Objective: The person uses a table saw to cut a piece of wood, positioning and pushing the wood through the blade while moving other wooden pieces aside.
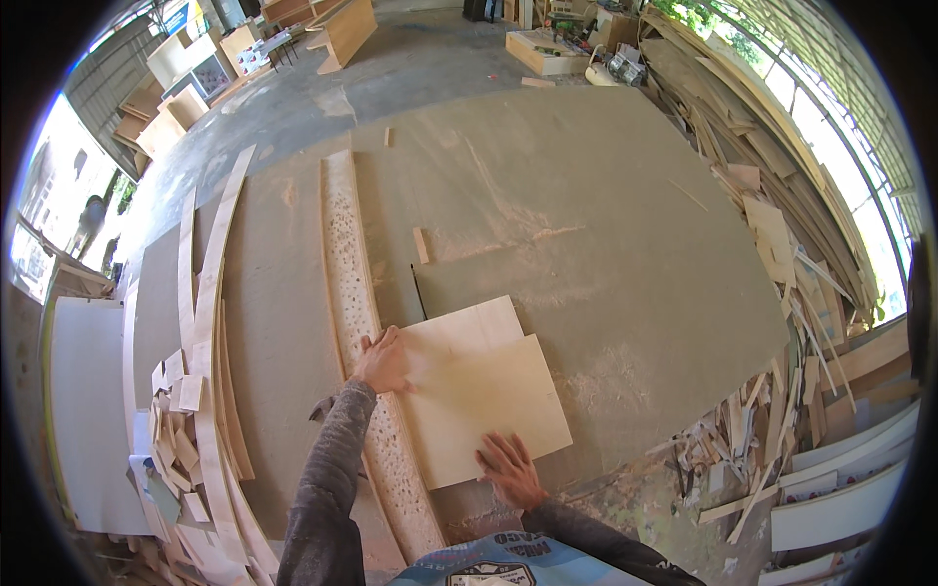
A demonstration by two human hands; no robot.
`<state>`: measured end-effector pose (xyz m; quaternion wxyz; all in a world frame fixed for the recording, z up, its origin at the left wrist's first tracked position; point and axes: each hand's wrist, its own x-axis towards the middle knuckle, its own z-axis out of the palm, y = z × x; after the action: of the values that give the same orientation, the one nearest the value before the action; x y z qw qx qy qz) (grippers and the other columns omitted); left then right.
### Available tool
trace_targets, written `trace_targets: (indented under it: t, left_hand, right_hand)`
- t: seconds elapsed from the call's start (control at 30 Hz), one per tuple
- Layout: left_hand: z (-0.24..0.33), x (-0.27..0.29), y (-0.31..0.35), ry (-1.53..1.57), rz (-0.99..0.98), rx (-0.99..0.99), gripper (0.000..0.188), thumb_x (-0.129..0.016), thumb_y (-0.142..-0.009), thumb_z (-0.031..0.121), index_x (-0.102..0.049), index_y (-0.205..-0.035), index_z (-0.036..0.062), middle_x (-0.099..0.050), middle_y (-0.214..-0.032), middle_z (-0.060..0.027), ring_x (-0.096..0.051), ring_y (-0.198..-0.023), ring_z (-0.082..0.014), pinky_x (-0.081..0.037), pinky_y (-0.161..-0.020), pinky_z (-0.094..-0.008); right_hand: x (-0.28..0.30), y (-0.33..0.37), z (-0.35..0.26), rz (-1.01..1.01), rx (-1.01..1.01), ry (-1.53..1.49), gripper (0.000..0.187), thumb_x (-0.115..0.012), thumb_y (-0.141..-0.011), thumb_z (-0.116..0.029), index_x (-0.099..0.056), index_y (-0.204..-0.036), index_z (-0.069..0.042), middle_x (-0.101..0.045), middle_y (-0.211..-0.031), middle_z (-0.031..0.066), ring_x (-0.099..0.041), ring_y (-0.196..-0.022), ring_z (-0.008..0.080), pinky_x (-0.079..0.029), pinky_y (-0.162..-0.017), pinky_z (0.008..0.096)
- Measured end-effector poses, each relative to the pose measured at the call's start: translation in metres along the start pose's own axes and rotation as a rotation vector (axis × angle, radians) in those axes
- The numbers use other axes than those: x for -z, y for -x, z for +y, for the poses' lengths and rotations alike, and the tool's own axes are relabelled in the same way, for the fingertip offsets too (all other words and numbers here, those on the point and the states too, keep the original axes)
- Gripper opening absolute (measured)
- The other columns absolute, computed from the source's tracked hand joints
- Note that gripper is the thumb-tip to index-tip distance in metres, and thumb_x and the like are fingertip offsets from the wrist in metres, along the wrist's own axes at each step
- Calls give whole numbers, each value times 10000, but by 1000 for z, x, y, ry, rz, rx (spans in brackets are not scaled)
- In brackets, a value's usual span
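Observation:
Two thin, pale wooden panels lie overlapped on a large worktop. The upper panel point(489, 396) covers much of the lower panel point(479, 327), whose far part shows beyond it. Their left edges run along a long board with a speckled face point(350, 249). My left hand point(381, 361) rests over this seam, touching the panels and the board, with its fingers apart. Near the close edge of the upper panel, my right hand point(510, 471) lies flat with spread fingers. A dark, thin rod-like thing point(418, 293) sticks out beyond the lower panel.
Small wood blocks point(421, 245) and sawdust lie on the worktop point(635, 244). Long wood strips point(217, 264) and a heap of offcuts point(178, 439) are at the left. Stacked boards point(782, 166) and scrap line the right side. Cabinet parts point(347, 34) stand on the floor beyond.

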<state>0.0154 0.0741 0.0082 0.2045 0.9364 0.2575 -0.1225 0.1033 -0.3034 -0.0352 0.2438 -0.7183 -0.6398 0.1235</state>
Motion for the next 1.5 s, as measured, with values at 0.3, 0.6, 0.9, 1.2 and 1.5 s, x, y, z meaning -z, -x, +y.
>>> trace_targets:
  t: [0.3,0.6,0.9,1.2,1.5]
  left_hand:
    - [-5,20,-19,29,-6,50,1010,-960,-463,395,-517,-1312,74,-471,-1363,-106,-433,-1369,-299,-286,-1045,-609]
    - [-45,17,-50,-36,98,27,1038,-957,-438,439,-510,-1302,75,-466,-1386,-86,-468,-1339,-286,-252,-1063,-582]
    - [-54,39,-73,69,31,40,1047,-963,-419,441,-517,-1278,42,-502,-1335,-78,-461,-1354,-315,-221,-1101,-655]
    - [-54,48,-82,34,30,53,1045,-964,-401,434,-515,-1264,53,-512,-1296,-70,-479,-1323,-304,-251,-1071,-617]
    - [-50,36,-59,46,79,15,993,-958,-422,430,-513,-1220,43,-495,-1285,-89,-452,-1332,-309,-265,-1053,-644]
  right_hand:
    - [1,-29,8,19,0,-26,595,-762,-822,-224,-593,-1389,-159,-392,-1583,132,-307,-1506,311,-166,-1239,555]
    - [2,-64,21,39,8,-61,527,-739,-837,-231,-628,-1343,-134,-381,-1593,119,-276,-1523,275,-149,-1248,550]
    - [0,-89,29,44,12,-61,500,-726,-854,-241,-640,-1334,-129,-355,-1610,123,-249,-1533,262,-128,-1255,548]
    - [-1,-100,34,56,23,-40,512,-722,-869,-282,-630,-1346,-124,-348,-1612,109,-241,-1534,246,-130,-1258,538]
    - [-4,-80,21,17,-18,-9,537,-717,-875,-284,-611,-1376,-123,-377,-1595,100,-277,-1517,243,-161,-1251,525]
